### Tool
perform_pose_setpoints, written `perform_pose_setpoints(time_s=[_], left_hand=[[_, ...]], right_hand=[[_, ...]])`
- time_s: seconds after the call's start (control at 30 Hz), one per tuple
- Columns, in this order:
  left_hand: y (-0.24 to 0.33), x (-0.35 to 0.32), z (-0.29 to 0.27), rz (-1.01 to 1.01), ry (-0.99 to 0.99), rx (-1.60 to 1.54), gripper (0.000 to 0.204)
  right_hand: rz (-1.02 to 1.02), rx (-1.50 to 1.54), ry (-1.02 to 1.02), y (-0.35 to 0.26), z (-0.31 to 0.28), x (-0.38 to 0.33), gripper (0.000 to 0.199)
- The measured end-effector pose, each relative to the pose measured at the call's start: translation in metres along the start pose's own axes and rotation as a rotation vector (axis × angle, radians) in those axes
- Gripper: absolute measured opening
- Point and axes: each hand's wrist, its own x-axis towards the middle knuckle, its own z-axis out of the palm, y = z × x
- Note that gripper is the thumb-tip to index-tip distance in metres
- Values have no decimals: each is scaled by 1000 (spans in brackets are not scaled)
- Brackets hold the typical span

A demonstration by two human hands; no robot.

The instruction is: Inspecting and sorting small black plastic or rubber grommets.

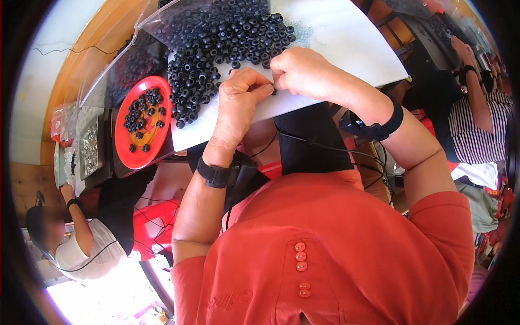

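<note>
My left hand and my right hand meet over the near edge of a white board. Both are closed in a pinch, fingertips almost touching. A small black piece, bead-sized, shows just below where they meet; which hand has it, I cannot tell. Whatever else the fingers hold is hidden. Beyond and to the left of my hands spreads a large heap of round black beads with holes through them. Some loose beads lie close to my left knuckles.
A red oval plate with several black bead pieces stands left of the board. Clear plastic sheeting rises behind it. A box of shiny small parts sits farther left. People work at both sides; cables hang below the board.
</note>
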Motion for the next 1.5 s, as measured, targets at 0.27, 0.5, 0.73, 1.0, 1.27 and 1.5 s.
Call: perform_pose_setpoints(time_s=[0.27,0.5,0.73,1.0,1.27,1.5], left_hand=[[4,1,2,68,-27,84,8],[0,0,1,117,-67,149,9],[8,-2,1,161,4,159,13],[23,-22,18,549,96,552,18],[28,-53,-94,178,460,640,19],[29,-43,-135,215,324,1036,43]], right_hand=[[28,-89,-200,-7,-14,8,14],[-38,-176,-223,-1,-7,18,15],[159,526,52,14,-7,-7,11],[-16,565,425,60,-25,-40,8],[-77,-283,646,63,-18,-36,5],[-81,-760,665,57,-5,-11,14]])
